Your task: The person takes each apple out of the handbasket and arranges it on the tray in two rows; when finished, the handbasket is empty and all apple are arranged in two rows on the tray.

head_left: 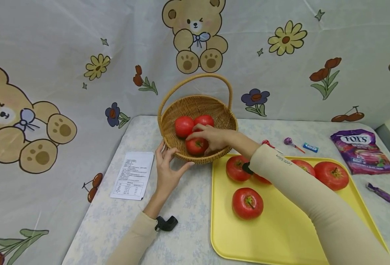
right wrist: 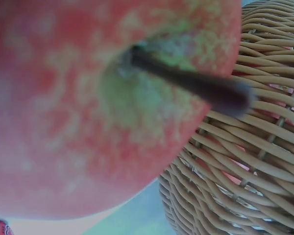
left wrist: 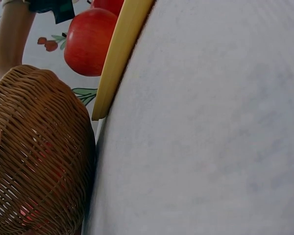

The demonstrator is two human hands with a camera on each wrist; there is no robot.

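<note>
A wicker basket with a tall arched handle stands at the back middle of the table, its opening tilted toward me. My left hand holds its front left rim, thumb along the front and fingers at the side. Inside, my right hand grips a red apple near the front rim. Behind it lie two more red apples, one at left and one partly covered by the fingers. The left wrist view shows the basket's woven wall. An apple with a stem fills much of the right wrist view.
A yellow tray at right holds several apples, some hidden under my right forearm; one apple lies near its left edge. Behind it are lollipops, a small blue packet and a purple candy bag. A printed card lies left.
</note>
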